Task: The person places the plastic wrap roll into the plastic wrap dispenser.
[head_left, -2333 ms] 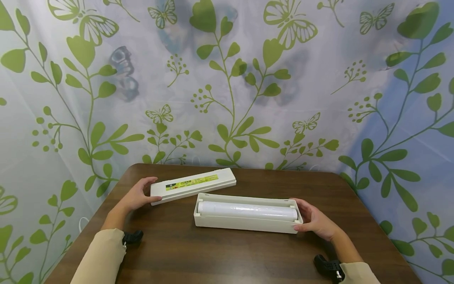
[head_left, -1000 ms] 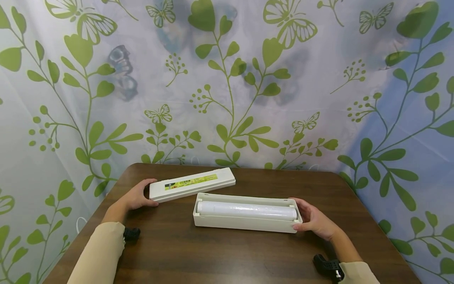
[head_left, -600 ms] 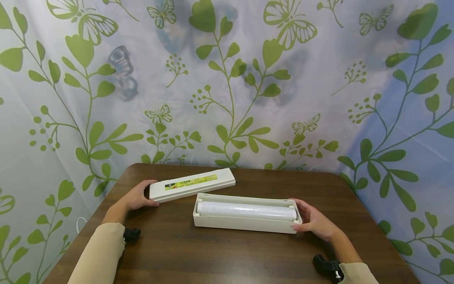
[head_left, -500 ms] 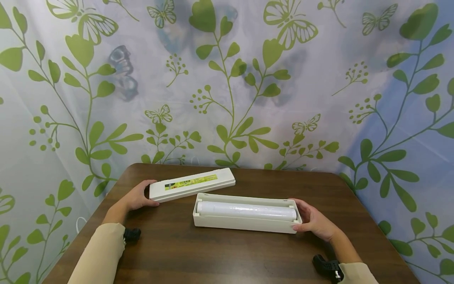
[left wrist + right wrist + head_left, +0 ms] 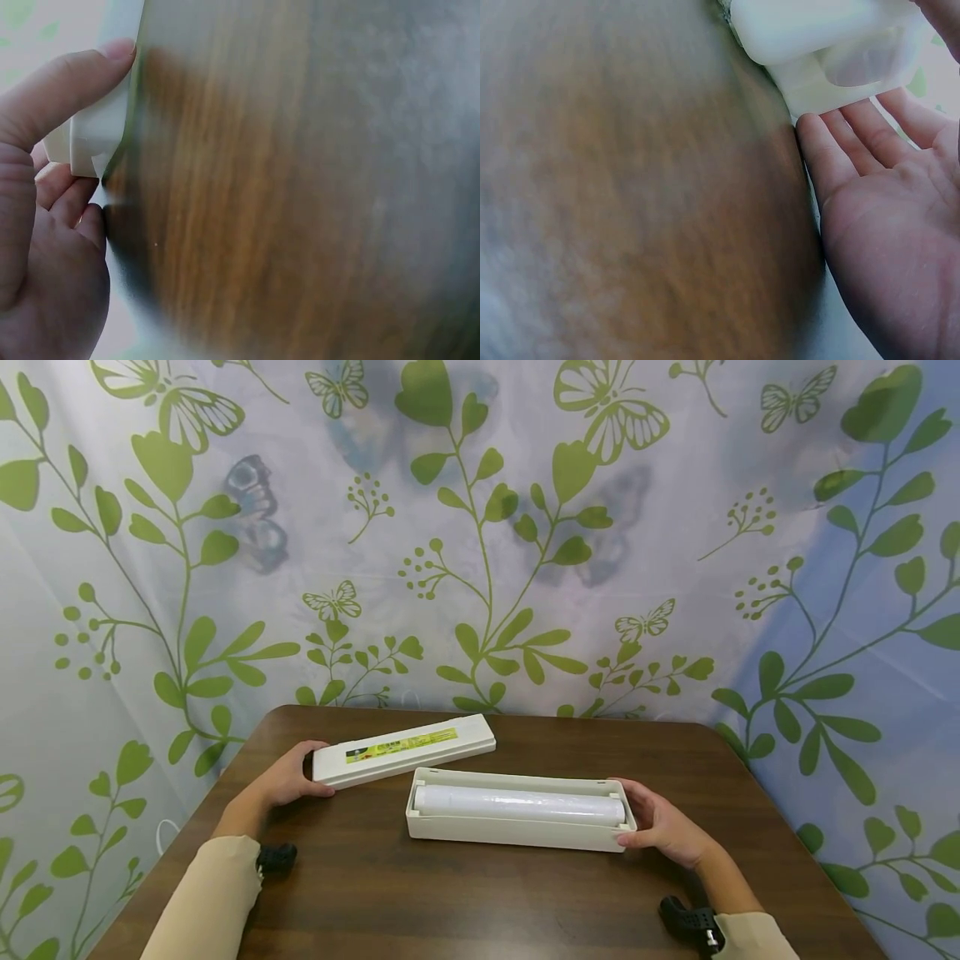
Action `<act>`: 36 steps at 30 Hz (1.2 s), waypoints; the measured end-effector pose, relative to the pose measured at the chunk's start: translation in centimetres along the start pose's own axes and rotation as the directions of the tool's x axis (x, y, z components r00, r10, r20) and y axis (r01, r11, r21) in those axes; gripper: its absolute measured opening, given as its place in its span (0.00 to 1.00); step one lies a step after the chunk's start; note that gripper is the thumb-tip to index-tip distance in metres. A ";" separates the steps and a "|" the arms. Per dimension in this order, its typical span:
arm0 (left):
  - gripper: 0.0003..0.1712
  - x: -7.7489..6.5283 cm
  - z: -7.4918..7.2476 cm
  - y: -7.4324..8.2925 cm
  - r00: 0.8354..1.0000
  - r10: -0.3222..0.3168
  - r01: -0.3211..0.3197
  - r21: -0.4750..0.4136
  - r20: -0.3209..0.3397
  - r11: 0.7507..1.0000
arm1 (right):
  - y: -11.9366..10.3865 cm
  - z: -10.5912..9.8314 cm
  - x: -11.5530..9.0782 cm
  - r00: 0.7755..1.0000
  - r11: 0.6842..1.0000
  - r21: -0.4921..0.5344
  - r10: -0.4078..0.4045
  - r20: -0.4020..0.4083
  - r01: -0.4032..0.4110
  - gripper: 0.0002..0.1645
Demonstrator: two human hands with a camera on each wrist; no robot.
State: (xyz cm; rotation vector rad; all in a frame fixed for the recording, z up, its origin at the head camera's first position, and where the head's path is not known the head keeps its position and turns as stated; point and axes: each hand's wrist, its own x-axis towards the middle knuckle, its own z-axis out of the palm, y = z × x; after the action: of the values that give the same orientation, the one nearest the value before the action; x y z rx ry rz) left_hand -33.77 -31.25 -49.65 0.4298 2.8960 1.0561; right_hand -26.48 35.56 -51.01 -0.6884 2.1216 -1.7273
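Open white box (image 5: 516, 833) holds roll (image 5: 519, 804), labelled lid (image 5: 405, 750) behind.

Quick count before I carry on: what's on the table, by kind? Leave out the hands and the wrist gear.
Open white box: 1
White roll, lying inside the box: 1
Long white lid with a yellow-green label, off the box: 1
Total: 3 things, counting the label as part of the lid
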 end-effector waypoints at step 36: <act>0.48 -0.7 0.7 0.8 0.998 0.031 -0.036 -0.083 -0.055 0.996 | 0.1 0.2 -0.5 1.000 1.000 -0.008 0.017 -0.011 -0.017 0.52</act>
State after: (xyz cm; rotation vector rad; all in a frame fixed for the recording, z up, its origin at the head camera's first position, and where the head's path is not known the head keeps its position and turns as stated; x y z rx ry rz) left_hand -32.77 -30.43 -49.72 0.4551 2.8867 1.2079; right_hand -26.02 35.69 -51.14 -0.6621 2.1368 -1.7184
